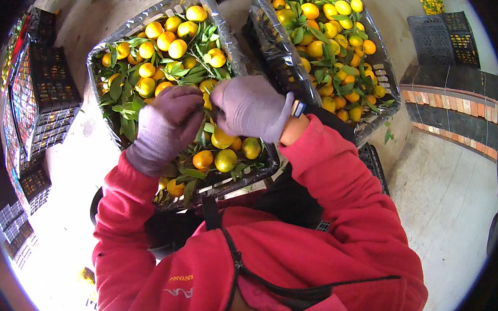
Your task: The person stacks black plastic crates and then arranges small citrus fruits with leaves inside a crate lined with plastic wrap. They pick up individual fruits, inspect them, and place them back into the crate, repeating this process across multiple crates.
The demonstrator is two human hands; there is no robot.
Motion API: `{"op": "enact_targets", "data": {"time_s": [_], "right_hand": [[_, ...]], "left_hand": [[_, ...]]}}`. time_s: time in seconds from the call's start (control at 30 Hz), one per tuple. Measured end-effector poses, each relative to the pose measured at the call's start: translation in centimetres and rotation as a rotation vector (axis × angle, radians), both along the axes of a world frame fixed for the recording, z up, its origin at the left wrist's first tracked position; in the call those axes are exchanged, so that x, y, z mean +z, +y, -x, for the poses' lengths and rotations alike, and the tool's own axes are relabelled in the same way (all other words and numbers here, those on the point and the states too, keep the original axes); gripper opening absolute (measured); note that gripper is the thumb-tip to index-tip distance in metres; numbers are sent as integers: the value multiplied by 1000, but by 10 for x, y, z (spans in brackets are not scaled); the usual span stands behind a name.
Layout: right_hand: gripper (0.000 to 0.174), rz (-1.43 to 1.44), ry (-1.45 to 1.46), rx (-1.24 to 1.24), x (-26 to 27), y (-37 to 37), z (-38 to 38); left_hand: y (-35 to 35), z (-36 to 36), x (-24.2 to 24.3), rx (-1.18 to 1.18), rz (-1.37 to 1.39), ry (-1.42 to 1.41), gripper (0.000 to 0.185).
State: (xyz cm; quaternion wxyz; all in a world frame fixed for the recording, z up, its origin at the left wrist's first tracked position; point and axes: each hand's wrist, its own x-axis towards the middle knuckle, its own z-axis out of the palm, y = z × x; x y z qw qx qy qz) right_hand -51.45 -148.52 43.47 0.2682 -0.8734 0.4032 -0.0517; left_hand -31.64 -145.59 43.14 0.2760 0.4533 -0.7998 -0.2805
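My left hand and my right hand, both in pale purple knit gloves, are close together above a plastic crate lined with clear film. Fingers on both hands are curled inward, and the backs of the gloves hide whatever may be between them. Part of a yellow-orange citrus fruit shows in the gap between the hands. Around them the crate holds several orange and greenish mandarins with green leaves and stems. Greenish fruit lies just below my hands.
At the upper right stands a second film-lined crate full of mandarins and leaves. Stacked black crates are on the left. Another black crate sits at the far right, above a row of bricks. Loose leaves lie on the concrete floor.
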Motion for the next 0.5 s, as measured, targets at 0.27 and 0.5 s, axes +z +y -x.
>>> {"op": "enact_targets", "data": {"time_s": [0.27,0.5], "right_hand": [[13,-309,-183,119,-14,22,-25],[16,-337,-644,-570,-19,-46,-2]], "left_hand": [[37,-42,-1,68,-136,-7,12],[65,-128,-24,919,-549,674,26]]}}
